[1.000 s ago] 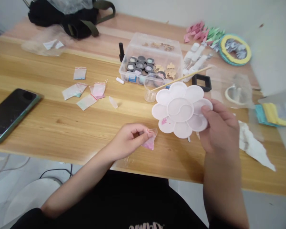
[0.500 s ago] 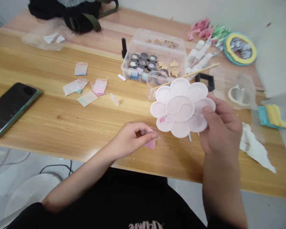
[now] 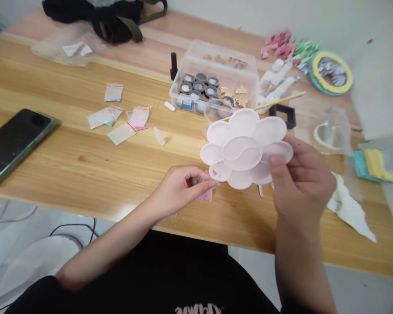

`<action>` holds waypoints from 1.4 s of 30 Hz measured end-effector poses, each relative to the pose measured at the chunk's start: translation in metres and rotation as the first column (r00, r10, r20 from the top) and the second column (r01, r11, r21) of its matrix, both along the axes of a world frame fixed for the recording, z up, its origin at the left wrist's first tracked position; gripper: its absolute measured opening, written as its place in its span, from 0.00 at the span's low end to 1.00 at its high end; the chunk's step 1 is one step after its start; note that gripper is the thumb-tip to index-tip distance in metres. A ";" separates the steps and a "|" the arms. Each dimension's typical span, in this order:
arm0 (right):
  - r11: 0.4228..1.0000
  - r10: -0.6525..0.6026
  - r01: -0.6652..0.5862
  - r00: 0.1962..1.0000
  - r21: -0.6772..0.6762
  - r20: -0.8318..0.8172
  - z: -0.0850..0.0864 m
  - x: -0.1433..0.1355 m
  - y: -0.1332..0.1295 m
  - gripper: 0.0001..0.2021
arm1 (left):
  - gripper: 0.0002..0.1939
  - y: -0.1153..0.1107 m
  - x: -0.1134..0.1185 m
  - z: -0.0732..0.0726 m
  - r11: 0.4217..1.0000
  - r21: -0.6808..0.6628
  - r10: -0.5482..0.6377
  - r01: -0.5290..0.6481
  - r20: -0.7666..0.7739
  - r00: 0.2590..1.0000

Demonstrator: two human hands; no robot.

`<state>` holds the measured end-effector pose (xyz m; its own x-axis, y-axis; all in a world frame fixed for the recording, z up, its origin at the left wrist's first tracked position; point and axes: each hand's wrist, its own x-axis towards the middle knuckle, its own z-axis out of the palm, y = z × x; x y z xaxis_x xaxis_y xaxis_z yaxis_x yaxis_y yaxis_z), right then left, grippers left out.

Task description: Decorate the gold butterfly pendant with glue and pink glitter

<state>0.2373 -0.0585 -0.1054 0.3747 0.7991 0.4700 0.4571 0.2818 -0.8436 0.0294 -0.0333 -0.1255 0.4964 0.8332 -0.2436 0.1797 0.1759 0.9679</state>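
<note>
My right hand point(image 3: 301, 187) grips the right side of a white flower-shaped paint palette point(image 3: 242, 152), thumb on top and fingers beneath. The palette is tilted, its left edge lower. A few pink bits point(image 3: 215, 173) lie in its lower left well. Just below that well, my left hand point(image 3: 186, 187) pinches a small clear plastic bag point(image 3: 205, 195) with pink contents. The bag's mouth is close to the palette's edge; whether they touch I cannot tell.
Several small zip bags point(image 3: 122, 133) and a phone point(image 3: 16, 144) lie on the left. Behind the palette stands a clear plastic box point(image 3: 190, 93) with little round pots. A wooden stick point(image 3: 280, 100), a black square frame point(image 3: 283, 115) and a crumpled tissue point(image 3: 352, 209) are on the right.
The palette has moved slightly left and tipped more towards the bag. Fewer pink bits show in its lower left well. My left hand has hardly moved.
</note>
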 end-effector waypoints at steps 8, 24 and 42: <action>0.987 -0.094 0.057 0.962 0.151 0.255 -0.004 -0.002 -0.007 0.20 | 0.16 0.001 0.001 -0.001 0.999 0.013 0.042 -0.042 -0.030 0.999; 0.914 -0.136 -0.091 0.849 0.396 0.510 0.008 -0.004 -0.007 0.24 | 0.18 0.010 0.001 0.012 0.975 0.190 0.121 -0.112 -0.035 0.992; 0.825 -0.094 -0.201 0.873 0.528 0.479 0.072 -0.024 -0.009 0.08 | 0.15 0.013 -0.017 0.073 0.888 0.405 0.160 -0.219 0.177 0.971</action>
<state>0.2129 -0.0672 -0.0338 -0.0431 0.3624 0.9310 0.7174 0.6598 -0.2236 0.0121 -0.0200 -0.0527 0.3217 0.9240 0.2066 0.0468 -0.2334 0.9712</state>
